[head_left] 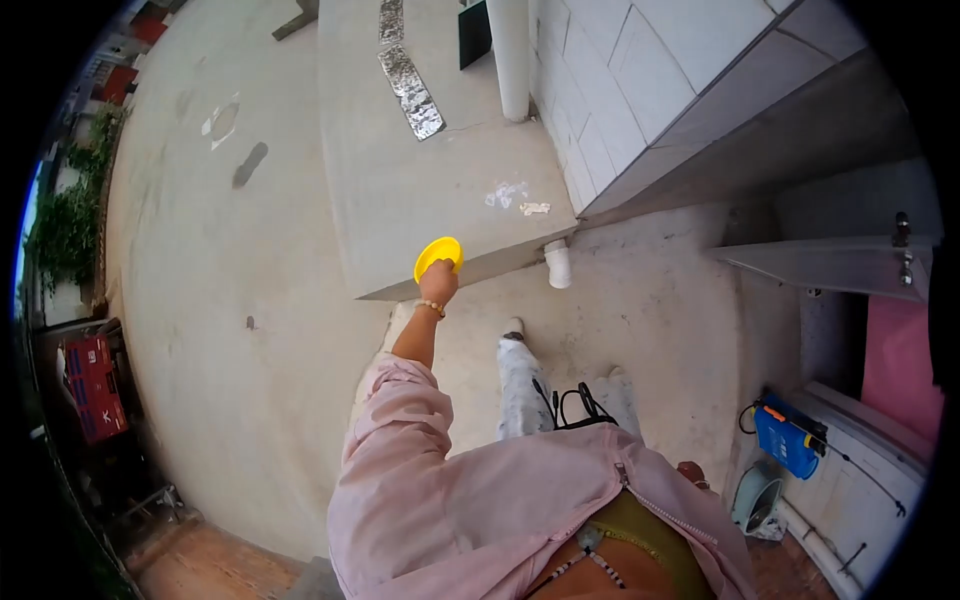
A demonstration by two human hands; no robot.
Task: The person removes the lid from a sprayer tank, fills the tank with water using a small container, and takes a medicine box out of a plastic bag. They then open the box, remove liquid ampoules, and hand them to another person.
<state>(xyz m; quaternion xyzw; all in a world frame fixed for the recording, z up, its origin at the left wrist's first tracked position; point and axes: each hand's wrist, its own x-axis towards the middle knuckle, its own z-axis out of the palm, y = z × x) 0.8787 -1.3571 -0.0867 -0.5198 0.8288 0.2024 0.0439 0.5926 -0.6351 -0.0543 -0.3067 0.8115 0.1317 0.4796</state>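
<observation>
- Underfoot it's pale concrete floor (230,380), smooth overall but scuffed and stained in patches.
- Ahead, a raised concrete slab (385,205) with a straight front edge, and along it run speckled, silvery strips (410,92), glinting and flat.
- To the right, glossy tiled wall (640,80) — big pale rectangles, thin dark joints — and below the slab's edge a stubby white plastic pipe (558,266).
- Over on the far right, a hard blue box (786,440), near a flat pink sheet (903,360).
- Here's the left arm, out in a crumpled pink jacket (400,415), beaded bracelet (431,308) at the wrist.
- And there's the yellow disc (436,251)! Round, bright, plain in colour, smooth-looking, with a raised rim.
- The left hand (438,281) has it firmly, fingers closed on the near side of the disc — out in front of the body, seen against the slab's front edge, near its left corner.
- The right hand (690,472) just peeks past the jacket; its grip is hidden, so I can't tell.
</observation>
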